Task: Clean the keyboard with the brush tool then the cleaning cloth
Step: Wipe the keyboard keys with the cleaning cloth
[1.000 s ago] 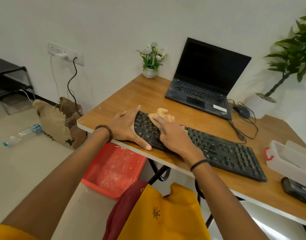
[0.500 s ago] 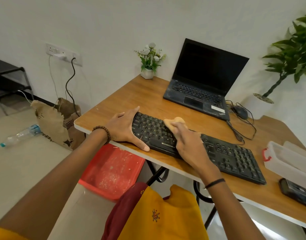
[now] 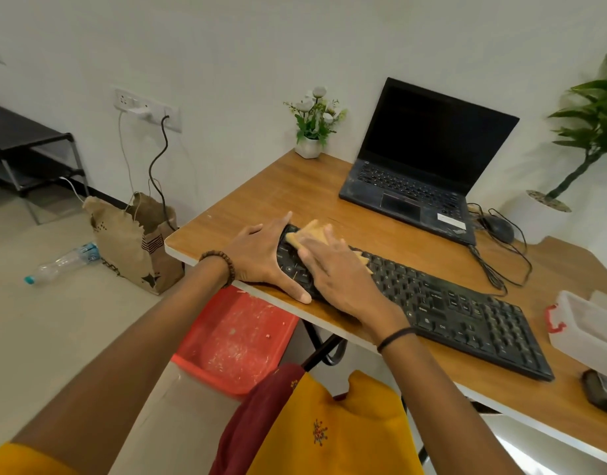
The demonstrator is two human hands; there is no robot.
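A black keyboard (image 3: 459,310) lies slantwise along the near edge of the wooden table (image 3: 278,193). My right hand (image 3: 336,269) presses a tan cleaning cloth (image 3: 310,233) flat onto the keyboard's left end; cloth corners stick out past my fingertips and beside my palm. My left hand (image 3: 260,258) rests flat against the keyboard's left end, thumb stretched along its front edge, holding it in place. No brush tool is visible.
An open black laptop (image 3: 422,166) stands behind the keyboard, with a mouse (image 3: 499,228) and cables to its right. A small flower pot (image 3: 308,145) sits at the far corner. A white plastic box (image 3: 590,323) and a dark object (image 3: 603,392) lie at right. A red bin (image 3: 233,341) stands under the table.
My right hand slid the cloth from the keyboard's middle back to its left end, beside my left hand. My left hand stayed put.
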